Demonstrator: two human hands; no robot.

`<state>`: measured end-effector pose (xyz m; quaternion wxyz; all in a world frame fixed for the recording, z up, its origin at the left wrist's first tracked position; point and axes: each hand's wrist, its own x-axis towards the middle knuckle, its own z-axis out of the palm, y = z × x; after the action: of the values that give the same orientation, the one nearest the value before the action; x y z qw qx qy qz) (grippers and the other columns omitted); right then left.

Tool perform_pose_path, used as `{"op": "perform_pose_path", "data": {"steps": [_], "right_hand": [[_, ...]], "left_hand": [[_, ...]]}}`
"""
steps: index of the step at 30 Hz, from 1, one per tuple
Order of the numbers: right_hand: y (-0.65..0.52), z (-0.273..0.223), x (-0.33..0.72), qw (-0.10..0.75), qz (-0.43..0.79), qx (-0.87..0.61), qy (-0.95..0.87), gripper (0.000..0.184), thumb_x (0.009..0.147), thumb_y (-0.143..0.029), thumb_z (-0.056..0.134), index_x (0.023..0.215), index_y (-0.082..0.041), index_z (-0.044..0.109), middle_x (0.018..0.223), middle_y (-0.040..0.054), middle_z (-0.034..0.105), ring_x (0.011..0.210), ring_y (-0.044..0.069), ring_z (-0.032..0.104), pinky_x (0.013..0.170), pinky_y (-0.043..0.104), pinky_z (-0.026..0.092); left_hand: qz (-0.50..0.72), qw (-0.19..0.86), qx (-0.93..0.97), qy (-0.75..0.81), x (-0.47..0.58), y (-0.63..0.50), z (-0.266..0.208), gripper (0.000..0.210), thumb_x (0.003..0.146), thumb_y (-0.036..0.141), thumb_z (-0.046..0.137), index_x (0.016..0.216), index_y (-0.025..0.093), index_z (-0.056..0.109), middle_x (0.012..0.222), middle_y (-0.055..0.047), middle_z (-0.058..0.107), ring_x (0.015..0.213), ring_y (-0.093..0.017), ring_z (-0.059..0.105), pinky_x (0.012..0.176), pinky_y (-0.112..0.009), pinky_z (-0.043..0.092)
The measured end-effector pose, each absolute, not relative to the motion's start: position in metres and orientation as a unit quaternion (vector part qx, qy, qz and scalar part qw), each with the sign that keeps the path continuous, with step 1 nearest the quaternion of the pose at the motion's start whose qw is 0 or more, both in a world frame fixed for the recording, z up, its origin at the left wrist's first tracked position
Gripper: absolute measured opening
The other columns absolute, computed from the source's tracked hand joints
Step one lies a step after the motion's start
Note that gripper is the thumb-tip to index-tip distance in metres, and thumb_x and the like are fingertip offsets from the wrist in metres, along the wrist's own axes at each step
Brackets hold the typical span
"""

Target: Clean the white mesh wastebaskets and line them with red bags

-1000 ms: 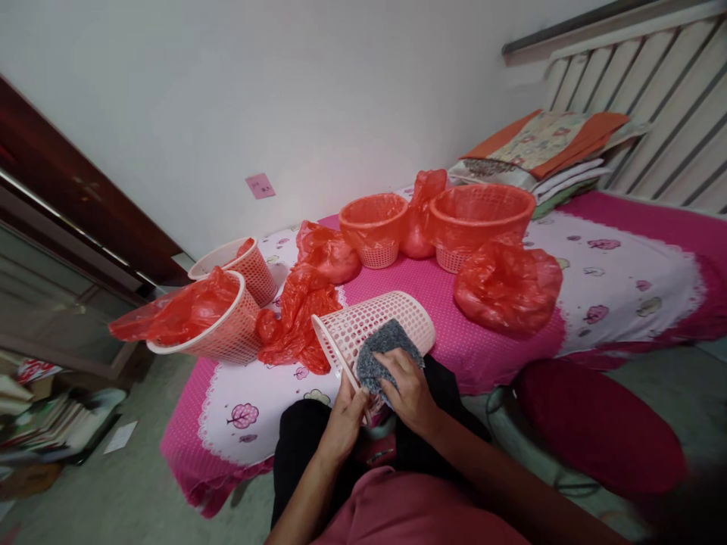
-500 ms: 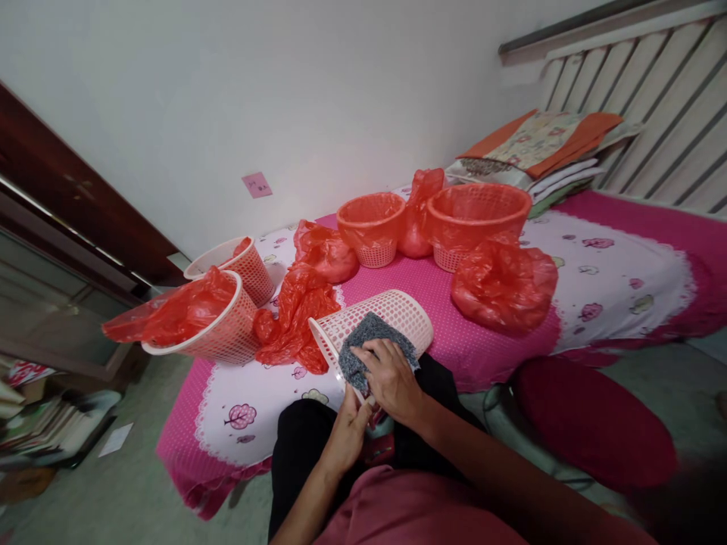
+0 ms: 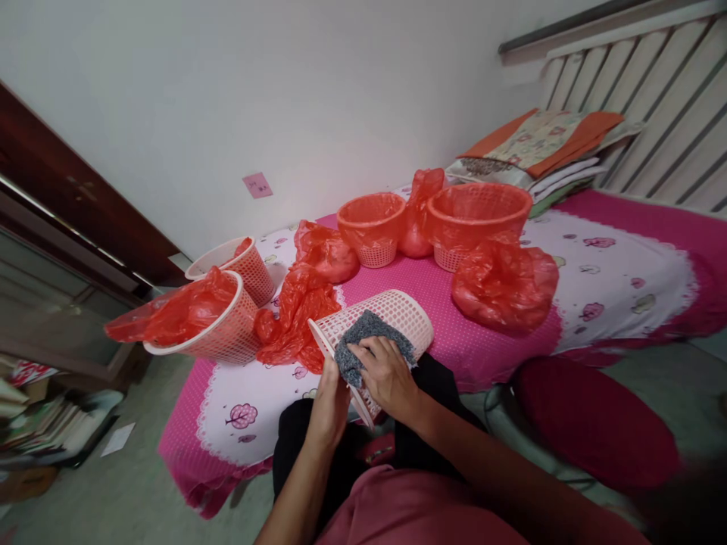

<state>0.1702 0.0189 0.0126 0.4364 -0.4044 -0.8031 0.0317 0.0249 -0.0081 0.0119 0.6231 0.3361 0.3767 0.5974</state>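
A pale pink perforated plastic basket [image 3: 406, 314] lies on its side over my lap and the bed edge, its open rim toward the lower left. My left hand [image 3: 330, 397] grips that rim; its fingertips are partly hidden behind it. My right hand [image 3: 389, 375] presses a grey cloth [image 3: 369, 329] against the basket's side, with fingers bent over the cloth. Just beyond the basket lies a crumpled red plastic bag [image 3: 298, 318].
Red-lined baskets [image 3: 372, 219] and stuffed red bags [image 3: 505, 288] stand along the bed [image 3: 591, 265]. To the left are two baskets [image 3: 244, 325] with red bags inside. A dark red round stool [image 3: 594, 420] is at my right. Folded textiles [image 3: 550, 144] lie near the radiator [image 3: 641, 98].
My left hand has shifted up and left along the basket's rim. The cloth and my right hand have slid slightly left, and the basket seems turned a little.
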Motion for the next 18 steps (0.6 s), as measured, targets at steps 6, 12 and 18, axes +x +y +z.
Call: {"op": "perform_pose_path", "data": {"steps": [6, 12, 18], "right_hand": [[0.011, 0.009, 0.172, 0.435, 0.037, -0.411, -0.800, 0.045, 0.097, -0.011, 0.056, 0.141, -0.015, 0.060, 0.121, 0.0134, 0.068, 0.111, 0.029, 0.059, 0.097, 0.045, 0.048], [0.014, 0.006, 0.175, 0.450, 0.033, -0.414, -0.791, 0.042, 0.097, -0.012, 0.055, 0.139, -0.015, 0.061, 0.123, 0.0136, 0.068, 0.116, 0.030, 0.058, 0.106, 0.049, 0.044], [0.026, 0.004, 0.176, 0.458, 0.018, -0.421, -0.783, 0.040, 0.098, -0.015, 0.057, 0.137, -0.014, 0.062, 0.122, 0.0142, 0.068, 0.117, 0.031, 0.058, 0.108, 0.049, 0.043]], "left_hand": [[0.624, 0.639, 0.262, 0.366, 0.029, 0.014, 0.030, 0.049, 0.089, 0.050, 0.081, 0.122, 0.014, 0.076, 0.125, -0.013, 0.078, 0.132, -0.032, 0.066, 0.119, -0.046, 0.046], [0.621, 0.625, 0.286, 0.376, 0.034, 0.007, 0.031, 0.045, 0.087, 0.049, 0.083, 0.118, 0.016, 0.077, 0.123, -0.011, 0.079, 0.126, -0.031, 0.069, 0.116, -0.047, 0.048], [0.609, 0.620, 0.306, 0.388, 0.032, 0.007, 0.031, 0.052, 0.086, 0.051, 0.083, 0.124, 0.018, 0.075, 0.130, -0.013, 0.076, 0.130, -0.032, 0.066, 0.115, -0.047, 0.049]]}}
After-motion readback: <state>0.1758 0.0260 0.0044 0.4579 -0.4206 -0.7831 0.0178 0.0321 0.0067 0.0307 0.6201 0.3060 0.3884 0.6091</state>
